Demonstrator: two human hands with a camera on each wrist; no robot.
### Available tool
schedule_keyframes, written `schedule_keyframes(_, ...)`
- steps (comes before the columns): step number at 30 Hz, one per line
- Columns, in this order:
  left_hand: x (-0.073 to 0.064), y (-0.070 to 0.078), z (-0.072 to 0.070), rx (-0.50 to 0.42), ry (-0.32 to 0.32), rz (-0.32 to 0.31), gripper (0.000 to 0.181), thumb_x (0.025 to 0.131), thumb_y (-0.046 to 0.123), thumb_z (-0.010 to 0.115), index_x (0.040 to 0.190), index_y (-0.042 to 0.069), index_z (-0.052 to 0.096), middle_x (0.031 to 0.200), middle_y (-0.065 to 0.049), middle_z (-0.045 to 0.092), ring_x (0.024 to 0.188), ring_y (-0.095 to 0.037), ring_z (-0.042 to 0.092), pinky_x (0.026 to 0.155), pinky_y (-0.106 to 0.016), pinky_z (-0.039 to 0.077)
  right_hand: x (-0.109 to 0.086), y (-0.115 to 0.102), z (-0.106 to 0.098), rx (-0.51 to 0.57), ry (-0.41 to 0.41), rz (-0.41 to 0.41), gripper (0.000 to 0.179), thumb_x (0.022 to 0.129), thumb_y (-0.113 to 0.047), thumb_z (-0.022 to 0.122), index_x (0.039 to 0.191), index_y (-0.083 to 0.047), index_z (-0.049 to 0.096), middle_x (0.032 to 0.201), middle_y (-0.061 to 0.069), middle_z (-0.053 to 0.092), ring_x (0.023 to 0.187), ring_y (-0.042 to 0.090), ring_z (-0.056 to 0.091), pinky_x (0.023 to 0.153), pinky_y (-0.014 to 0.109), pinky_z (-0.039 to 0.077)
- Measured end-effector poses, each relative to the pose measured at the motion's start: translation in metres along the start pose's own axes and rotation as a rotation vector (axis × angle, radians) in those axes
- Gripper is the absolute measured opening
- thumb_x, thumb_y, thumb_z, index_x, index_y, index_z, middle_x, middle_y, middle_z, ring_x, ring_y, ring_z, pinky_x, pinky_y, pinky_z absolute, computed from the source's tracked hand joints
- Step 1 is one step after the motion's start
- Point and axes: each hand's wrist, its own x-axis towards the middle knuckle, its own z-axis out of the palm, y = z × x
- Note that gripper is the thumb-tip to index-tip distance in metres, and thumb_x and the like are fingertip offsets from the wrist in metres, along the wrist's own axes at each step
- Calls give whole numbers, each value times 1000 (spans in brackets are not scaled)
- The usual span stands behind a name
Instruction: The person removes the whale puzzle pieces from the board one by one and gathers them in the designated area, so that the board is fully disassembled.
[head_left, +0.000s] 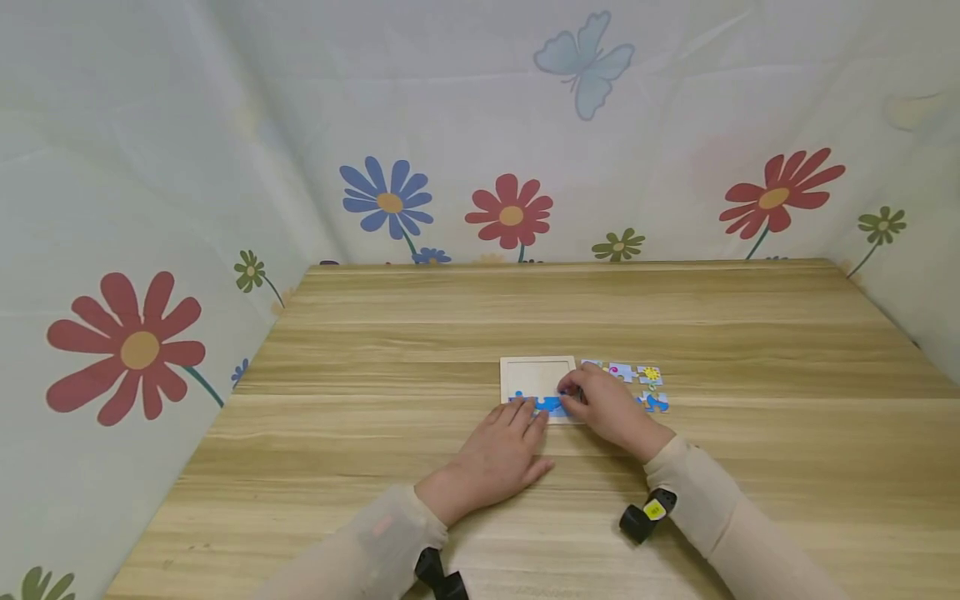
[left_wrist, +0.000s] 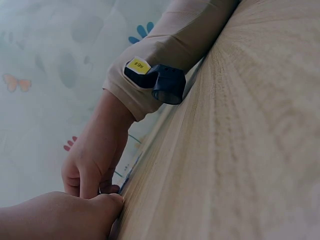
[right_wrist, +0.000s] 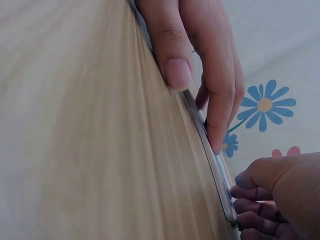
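A shallow wooden puzzle tray [head_left: 537, 360] lies on the table, with blue jigsaw pieces [head_left: 551, 404] along its near side and bare wood behind them. My left hand [head_left: 495, 454] rests at the near left of the tray, its extended fingertips touching the near rim and blue row. Over the tray's near right corner, my right hand [head_left: 611, 408] has its fingers curled and its thumb close to the index finger, pinching at a puzzle piece mostly hidden by them. In the right wrist view, the right thumb [right_wrist: 255, 175] is right at the tray's edge, across from the left fingertips [right_wrist: 216, 142].
Loose jigsaw pieces [head_left: 651, 375], pale with a yellow flower and others blue, lie right of the tray, partly behind my right hand. Wood-grain table [head_left: 420, 317] surrounds it all. A flower-print curtain [head_left: 450, 108] hangs behind. Black wrist cameras [head_left: 637, 523] are strapped to both sleeves.
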Motion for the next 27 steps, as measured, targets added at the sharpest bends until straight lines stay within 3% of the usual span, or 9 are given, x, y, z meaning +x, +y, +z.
schedule_keyframes(17, 0, -1, 4, 1, 14, -2, 62, 99, 53, 39, 140, 8, 49, 143, -14, 49, 135, -28, 45, 110, -39, 40, 1, -1, 2, -26, 26, -16, 11, 87, -8, 64, 95, -3, 68, 88, 7, 59, 78, 15, 54, 72, 33, 50)
schedule_keyframes(27, 0, -2, 5, -2, 38, 7, 62, 98, 53, 40, 139, 7, 49, 142, -14, 50, 133, -28, 46, 109, -39, 41, 1, 6, 1, -30, 66, 23, 11, 88, -9, 62, 96, -3, 67, 88, 8, 60, 76, 17, 56, 70, 35, 50)
